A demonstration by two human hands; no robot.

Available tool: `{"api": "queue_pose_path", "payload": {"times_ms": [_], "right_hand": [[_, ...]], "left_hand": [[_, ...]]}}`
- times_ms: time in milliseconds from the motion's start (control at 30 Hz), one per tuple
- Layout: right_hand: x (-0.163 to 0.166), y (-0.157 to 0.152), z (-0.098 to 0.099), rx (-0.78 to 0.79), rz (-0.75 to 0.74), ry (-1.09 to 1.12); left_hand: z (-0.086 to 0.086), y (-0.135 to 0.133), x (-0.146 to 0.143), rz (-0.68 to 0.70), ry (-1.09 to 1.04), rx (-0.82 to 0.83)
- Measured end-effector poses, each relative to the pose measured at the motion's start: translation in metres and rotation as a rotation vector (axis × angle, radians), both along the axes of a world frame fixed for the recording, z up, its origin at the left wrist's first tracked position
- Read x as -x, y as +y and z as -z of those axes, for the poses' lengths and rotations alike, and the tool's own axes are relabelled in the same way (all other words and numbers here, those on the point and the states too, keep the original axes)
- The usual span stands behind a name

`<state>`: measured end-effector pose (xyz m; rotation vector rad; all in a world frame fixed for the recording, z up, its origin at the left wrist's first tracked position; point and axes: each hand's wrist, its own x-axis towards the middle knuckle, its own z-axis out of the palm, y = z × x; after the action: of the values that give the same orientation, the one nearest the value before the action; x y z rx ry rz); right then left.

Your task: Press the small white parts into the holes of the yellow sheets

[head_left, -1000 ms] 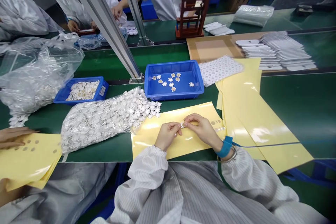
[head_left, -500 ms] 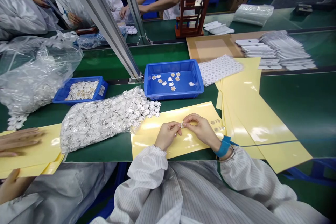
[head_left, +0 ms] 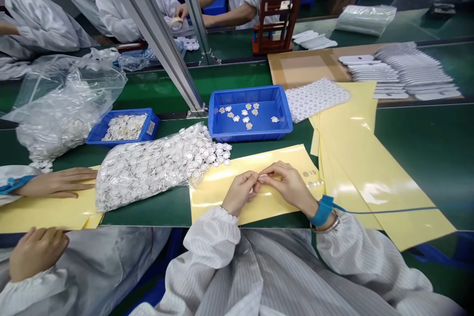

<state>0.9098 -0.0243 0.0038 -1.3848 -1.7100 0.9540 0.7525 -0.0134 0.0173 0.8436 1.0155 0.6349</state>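
Note:
Both my hands meet over a glossy yellow sheet (head_left: 218, 197) on the green table. My right hand (head_left: 291, 185), with a blue wrist strap (head_left: 322, 211), pinches a small round white piece (head_left: 263, 176) between thumb and fingertips. My left hand (head_left: 240, 192) is closed with its fingertips at the piece's left edge; a bit of white also shows under its fingers. Several small discs (head_left: 310, 174) lie on the sheet's right end. Left of the sheet, a clear plastic bag (head_left: 137, 175) spills similar white pieces from its open mouth.
Behind the sheet stands a blue tray (head_left: 250, 137) with several pieces; a smaller blue bin (head_left: 153, 121) is fuller. Yellow sheets (head_left: 348, 143) overlap at right. A metal post (head_left: 159, 34) rises behind the bin. A co-worker's hand (head_left: 59, 182) rests on yellow sheets at left.
The view has shifted slightly, moving the scene right. My hands stay together over the sheet, still at the small piece. The co-worker's hand at left has moved further right over the sheets.

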Motion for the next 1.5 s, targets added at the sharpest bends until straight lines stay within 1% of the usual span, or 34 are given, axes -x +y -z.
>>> {"api": "queue_pose_path", "payload": {"times_ms": [67,100,167,200,233,267,300,333,367,433,467,500,533,600,633,700,800,933,1100,1300,1400,1500], "right_hand": [[0.006,-0.002,-0.008,-0.09,0.041,-0.037],[0.01,-0.002,-0.012,-0.115,0.055,-0.031],[0.017,-0.003,-0.018,-0.128,0.037,-0.014],[0.019,-0.003,-0.02,-0.123,0.017,-0.011],[0.019,-0.003,-0.021,-0.12,0.005,-0.011],[0.017,-0.002,-0.022,-0.122,0.011,-0.014],[0.012,-0.003,-0.023,-0.125,0.035,-0.016],[0.005,-0.003,-0.022,-0.125,0.076,-0.019],[-0.003,-0.004,-0.021,-0.117,0.119,-0.023],[-0.023,-0.009,-0.018,-0.059,0.157,-0.048],[-0.033,-0.012,-0.016,-0.014,0.14,-0.07],[-0.041,-0.015,-0.013,0.026,0.103,-0.099],[-0.048,-0.018,-0.011,0.051,0.055,-0.132],[-0.057,-0.024,-0.007,0.051,-0.028,-0.202],[-0.06,-0.027,-0.005,0.032,-0.052,-0.233],[-0.061,-0.03,-0.003,-0.004,-0.077,-0.282],[-0.06,-0.031,0.0,-0.024,-0.078,-0.317],[-0.059,-0.029,0.004,-0.03,-0.04,-0.29],[-0.06,-0.028,0.009,-0.005,-0.037,-0.223],[-0.059,-0.029,0.011,-0.008,-0.006,-0.217],[-0.06,-0.027,0.011,0.032,-0.018,-0.182],[-0.063,-0.026,0.005,0.111,-0.012,-0.082]], "left_hand": [[-0.001,0.0,-0.007,-0.047,-0.068,0.098],[-0.001,0.0,-0.01,-0.049,-0.1,0.163],[-0.002,0.002,-0.016,-0.019,-0.169,0.286],[-0.002,0.004,-0.016,-0.002,-0.201,0.322],[-0.002,0.005,-0.015,0.009,-0.222,0.331],[-0.002,0.007,-0.012,0.006,-0.219,0.302],[-0.001,0.009,-0.007,-0.014,-0.181,0.237],[-0.001,0.012,0.001,-0.043,-0.098,0.14],[0.0,0.016,0.009,-0.088,0.033,0.01],[0.001,0.023,0.029,-0.178,0.412,-0.286],[0.002,0.027,0.038,-0.191,0.624,-0.416],[0.003,0.031,0.045,-0.17,0.821,-0.515],[0.003,0.034,0.051,-0.124,0.99,-0.579],[0.003,0.038,0.056,0.004,1.218,-0.625],[0.003,0.038,0.056,0.049,1.283,-0.633],[0.002,0.038,0.054,0.087,1.357,-0.643],[0.002,0.037,0.051,0.105,1.364,-0.625],[0.004,0.039,0.054,0.136,1.316,-0.578],[0.006,0.042,0.058,0.122,1.262,-0.589],[0.006,0.041,0.058,0.111,1.203,-0.61],[0.006,0.041,0.058,0.11,1.16,-0.598],[0.006,0.041,0.061,0.114,1.126,-0.576]]}}
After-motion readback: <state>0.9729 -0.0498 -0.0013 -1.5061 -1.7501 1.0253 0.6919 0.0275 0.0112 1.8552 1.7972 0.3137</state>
